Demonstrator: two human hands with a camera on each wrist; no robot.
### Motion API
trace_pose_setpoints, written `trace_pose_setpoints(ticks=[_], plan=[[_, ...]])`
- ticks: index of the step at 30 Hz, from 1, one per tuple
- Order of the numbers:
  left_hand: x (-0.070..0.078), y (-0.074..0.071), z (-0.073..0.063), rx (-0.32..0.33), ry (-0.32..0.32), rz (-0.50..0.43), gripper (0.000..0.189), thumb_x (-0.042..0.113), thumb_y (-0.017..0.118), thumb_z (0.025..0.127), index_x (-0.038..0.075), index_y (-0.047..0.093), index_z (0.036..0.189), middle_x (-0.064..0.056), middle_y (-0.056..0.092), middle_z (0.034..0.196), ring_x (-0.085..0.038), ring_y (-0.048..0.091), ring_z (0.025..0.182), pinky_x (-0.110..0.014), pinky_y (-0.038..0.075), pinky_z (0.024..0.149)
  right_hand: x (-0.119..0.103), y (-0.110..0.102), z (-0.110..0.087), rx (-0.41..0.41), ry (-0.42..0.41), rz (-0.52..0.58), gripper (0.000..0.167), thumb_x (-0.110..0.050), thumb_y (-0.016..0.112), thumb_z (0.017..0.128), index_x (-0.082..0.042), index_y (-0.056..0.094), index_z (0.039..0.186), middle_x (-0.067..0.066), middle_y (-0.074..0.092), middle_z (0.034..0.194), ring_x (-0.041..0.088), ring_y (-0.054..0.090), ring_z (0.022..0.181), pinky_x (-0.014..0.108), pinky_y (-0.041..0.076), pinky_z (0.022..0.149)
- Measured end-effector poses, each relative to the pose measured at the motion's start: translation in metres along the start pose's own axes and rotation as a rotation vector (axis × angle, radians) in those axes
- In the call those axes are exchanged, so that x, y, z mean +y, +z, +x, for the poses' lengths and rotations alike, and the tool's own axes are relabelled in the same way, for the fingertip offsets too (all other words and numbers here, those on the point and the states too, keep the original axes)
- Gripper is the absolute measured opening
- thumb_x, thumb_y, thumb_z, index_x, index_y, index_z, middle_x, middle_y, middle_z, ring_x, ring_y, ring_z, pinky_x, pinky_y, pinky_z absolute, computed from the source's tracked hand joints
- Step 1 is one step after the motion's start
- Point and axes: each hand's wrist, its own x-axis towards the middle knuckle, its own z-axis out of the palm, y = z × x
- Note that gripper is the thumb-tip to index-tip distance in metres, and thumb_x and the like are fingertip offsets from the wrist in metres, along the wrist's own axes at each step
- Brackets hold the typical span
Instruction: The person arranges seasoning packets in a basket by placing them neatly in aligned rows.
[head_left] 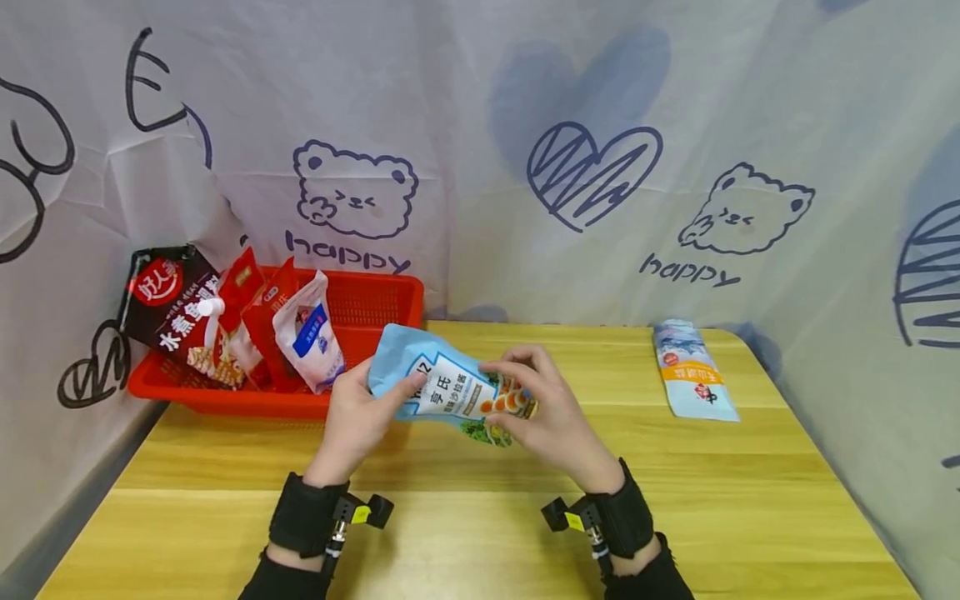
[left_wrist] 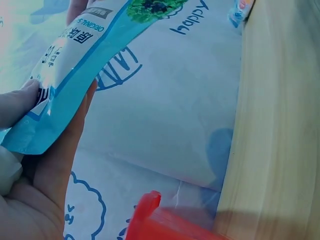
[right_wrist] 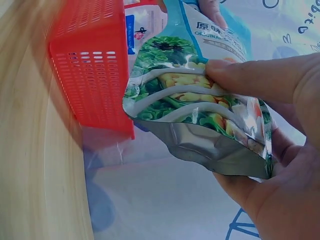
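A light blue salad dressing pouch (head_left: 450,387) is held above the table between both hands, its printed front facing up. My left hand (head_left: 358,417) grips the plain blue end, thumb on top and fingers underneath. At the other end, where salad and egg slices are printed, my right hand (head_left: 551,412) pinches the pouch between thumb and fingers. In the right wrist view the silvery folded bottom of the pouch (right_wrist: 205,145) shows. The left wrist view has the blue edge of the pouch (left_wrist: 70,115) lying across the left palm.
A red plastic basket (head_left: 375,296) stands at the back left, holding a black and red seasoning bag (head_left: 168,292), red packets (head_left: 270,325) and a white and blue packet (head_left: 309,337). Another blue and orange packet (head_left: 696,371) lies at the back right of the wooden table (head_left: 465,533).
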Motion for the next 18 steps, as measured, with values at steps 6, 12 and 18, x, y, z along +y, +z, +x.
trace_pose_setpoints(ticks=[6,12,18], plan=[[0.010,-0.004,-0.003,0.017,0.046,0.067,0.032,0.022,0.079,0.095,0.001,0.073,0.118,-0.015,0.077,0.110,-0.031,0.077,0.096,-0.030,0.062,0.075,0.000,-0.002,0.001,0.026,0.013,0.026,0.063,-0.002,0.085,0.085,-0.009,0.060,0.141,0.009,0.054,0.139,0.028,0.056,0.126,0.041,0.056,0.092],[0.020,-0.007,-0.008,-0.046,0.141,0.156,0.027,0.016,0.079,0.094,0.002,0.075,0.117,-0.013,0.079,0.107,-0.029,0.078,0.093,-0.029,0.062,0.072,0.002,0.000,0.002,0.000,0.011,0.065,0.063,-0.004,0.082,0.088,-0.007,0.056,0.146,0.009,0.057,0.142,0.028,0.058,0.127,0.048,0.052,0.103],[0.024,-0.006,-0.010,-0.142,0.294,0.281,0.023,0.006,0.081,0.090,0.005,0.077,0.113,-0.005,0.079,0.096,-0.017,0.077,0.083,-0.028,0.062,0.072,0.003,0.006,0.001,-0.072,0.015,0.121,0.059,-0.003,0.081,0.089,-0.004,0.058,0.143,0.012,0.060,0.140,0.029,0.063,0.122,0.047,0.055,0.101]])
